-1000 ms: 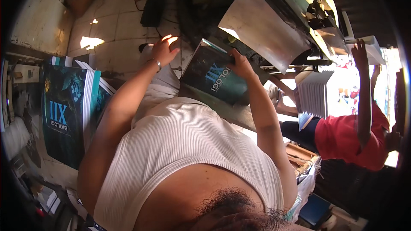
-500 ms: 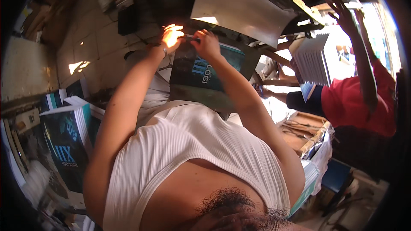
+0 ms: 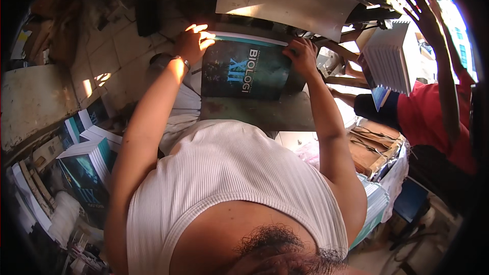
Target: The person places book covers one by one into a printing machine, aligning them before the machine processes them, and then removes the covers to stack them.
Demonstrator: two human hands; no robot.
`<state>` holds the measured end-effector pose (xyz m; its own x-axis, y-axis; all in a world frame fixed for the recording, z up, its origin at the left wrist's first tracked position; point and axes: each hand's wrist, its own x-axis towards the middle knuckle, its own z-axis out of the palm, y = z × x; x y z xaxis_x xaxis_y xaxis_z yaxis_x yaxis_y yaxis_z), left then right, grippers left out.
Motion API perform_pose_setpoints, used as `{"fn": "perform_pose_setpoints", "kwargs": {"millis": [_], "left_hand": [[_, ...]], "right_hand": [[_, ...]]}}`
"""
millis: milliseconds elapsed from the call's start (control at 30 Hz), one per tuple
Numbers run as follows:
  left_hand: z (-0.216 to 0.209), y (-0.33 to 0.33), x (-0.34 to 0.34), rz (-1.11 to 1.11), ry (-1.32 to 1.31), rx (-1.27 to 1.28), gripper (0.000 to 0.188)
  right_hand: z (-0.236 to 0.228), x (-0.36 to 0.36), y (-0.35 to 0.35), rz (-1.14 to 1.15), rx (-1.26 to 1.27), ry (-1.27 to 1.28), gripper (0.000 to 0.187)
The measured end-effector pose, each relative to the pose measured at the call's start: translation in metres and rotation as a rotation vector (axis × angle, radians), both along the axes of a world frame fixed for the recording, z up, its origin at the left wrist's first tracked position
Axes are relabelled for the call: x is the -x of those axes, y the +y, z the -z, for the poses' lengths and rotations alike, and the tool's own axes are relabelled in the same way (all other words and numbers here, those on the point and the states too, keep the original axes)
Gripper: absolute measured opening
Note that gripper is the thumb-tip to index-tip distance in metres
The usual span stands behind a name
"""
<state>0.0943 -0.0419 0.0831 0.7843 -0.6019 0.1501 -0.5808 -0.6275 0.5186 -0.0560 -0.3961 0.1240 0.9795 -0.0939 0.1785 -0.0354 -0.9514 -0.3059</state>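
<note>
A dark teal book [image 3: 244,71] with pale blue and white lettering lies sideways in front of me on a greenish metal table [image 3: 254,114]. Its white and teal spine edge is on the far side, just short of a large metal sheet. My left hand [image 3: 195,40] grips the book's far left corner, its fingertips brightly lit by sun. At the far right corner my right hand [image 3: 303,56] holds the edge with curled fingers. The undersides of both grips are hidden.
Another stack of the same books [image 3: 86,173] stands at my left. The metal sheet [image 3: 280,7] slopes above the table's far edge. To the right, a person in red [image 3: 428,109] raises a hand beside a white book stack [image 3: 389,56]. A wooden crate [image 3: 374,147] sits near my right elbow.
My hands have moved apart, the right one rightward to the far right corner, the left slightly left. More of the book's cover and its far edge now show.
</note>
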Motion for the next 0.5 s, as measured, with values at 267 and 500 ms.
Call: {"fn": "perform_pose_setpoints", "kwargs": {"millis": [267, 500], "left_hand": [[0.052, -0.014, 0.024, -0.458, 0.362, 0.283, 0.045], [0.015, -0.022, 0.05, -0.454, 0.489, -0.008, 0.047]], "right_hand": [[0.02, 0.013, 0.032, 0.359, -0.316, -0.164, 0.035], [0.078, 0.026, 0.025, 0.602, -0.672, 0.035, 0.047]]}}
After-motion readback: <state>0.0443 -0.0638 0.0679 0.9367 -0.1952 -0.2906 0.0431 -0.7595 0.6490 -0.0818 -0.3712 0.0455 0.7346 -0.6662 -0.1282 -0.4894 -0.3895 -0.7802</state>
